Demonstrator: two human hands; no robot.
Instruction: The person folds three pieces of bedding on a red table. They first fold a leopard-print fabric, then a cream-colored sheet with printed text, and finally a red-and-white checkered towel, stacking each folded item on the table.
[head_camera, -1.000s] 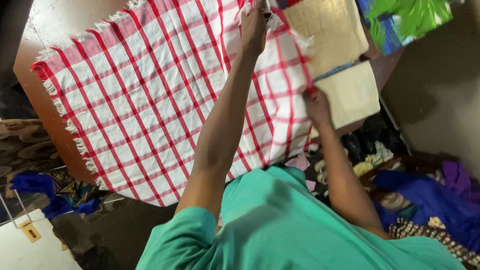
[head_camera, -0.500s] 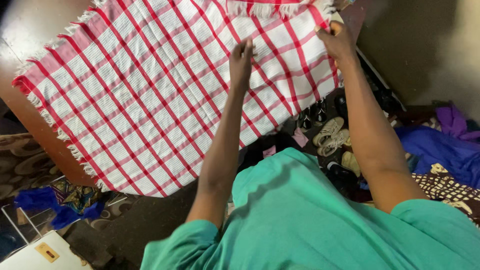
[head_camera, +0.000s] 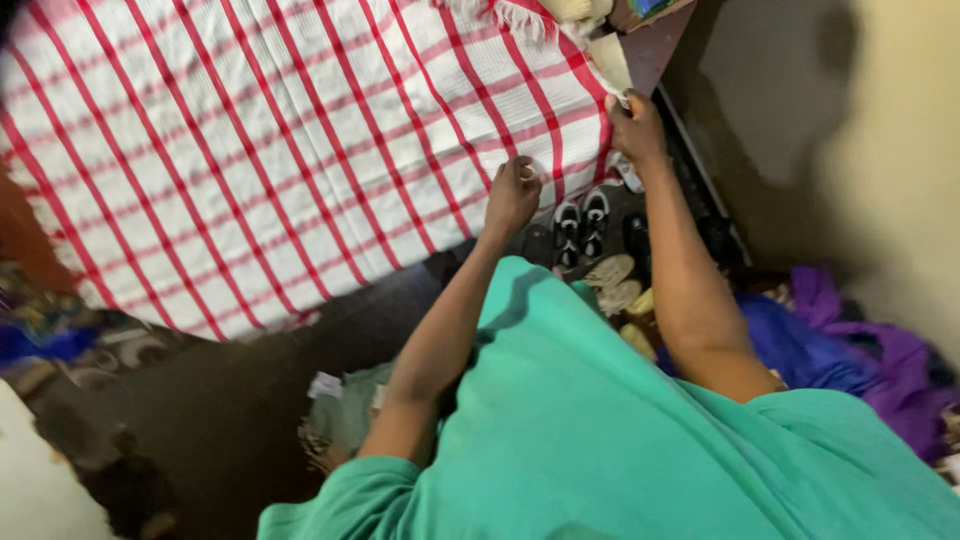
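Cloth: a large red-and-white checked cloth (head_camera: 270, 150) with a fringed edge is spread over a raised surface and fills the upper left of the view; its near edge hangs over the side, and its far corner is bunched into a tasselled fold.
Person: leaning over in a teal shirt (head_camera: 640, 430), both arms stretched forward to the cloth's right-hand end.
Left arm: bare from the short sleeve, reaching up and forward, nearly straight.
Left hand (head_camera: 512, 197): lies on the cloth's lower right edge, fingers curled and closed on the fabric; it looks like a pinch, and a small pale thing shows at the knuckles, too small to tell.
Right arm: bent a little at the elbow, running up beside the shoes.
Right hand (head_camera: 636, 128): at the cloth's right corner, fingers drawn tight together, gripping the edge where the last red stripe ends.
Floor: dark, dim, with a patterned rug (head_camera: 110, 350) at the left below the hanging cloth.
Clothes heap: blue and purple fabric (head_camera: 850, 340) piled against the wall (head_camera: 880, 130) at the right.
Shoes: a black-and-white pair (head_camera: 580, 225) and pale sandals (head_camera: 615, 280) on the floor between the two arms, just under the cloth's corner.
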